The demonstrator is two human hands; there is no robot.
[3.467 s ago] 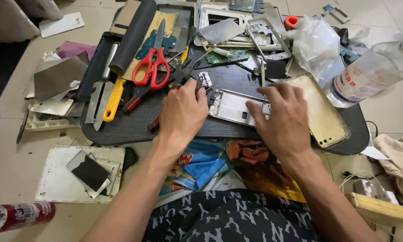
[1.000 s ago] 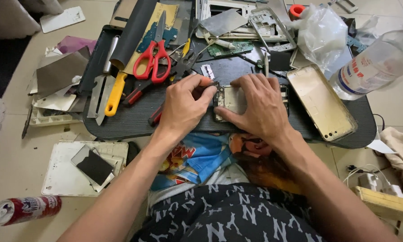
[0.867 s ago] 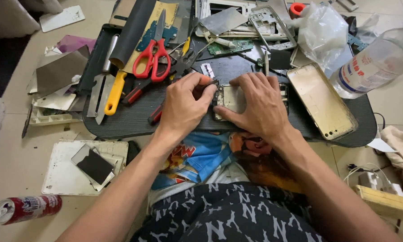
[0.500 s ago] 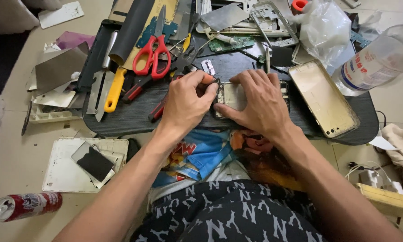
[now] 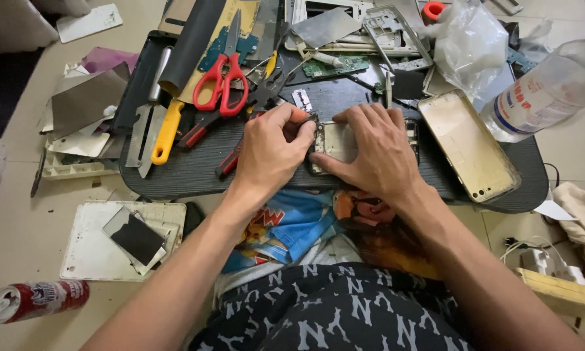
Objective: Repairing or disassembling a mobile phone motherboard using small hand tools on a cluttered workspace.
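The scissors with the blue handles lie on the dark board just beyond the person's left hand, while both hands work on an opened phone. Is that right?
Not quite: the scissors have red handles, not blue, as the head view shows. The rest holds: they lie on the dark board just beyond the left hand, and with the right hand it works on the opened phone.

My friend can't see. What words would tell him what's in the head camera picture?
Two bare hands, the left hand and the right hand, press on an opened phone on a dark tray cluttered with tools. Red scissors and a gold phone back cover lie nearby, and a red can lies on the floor.
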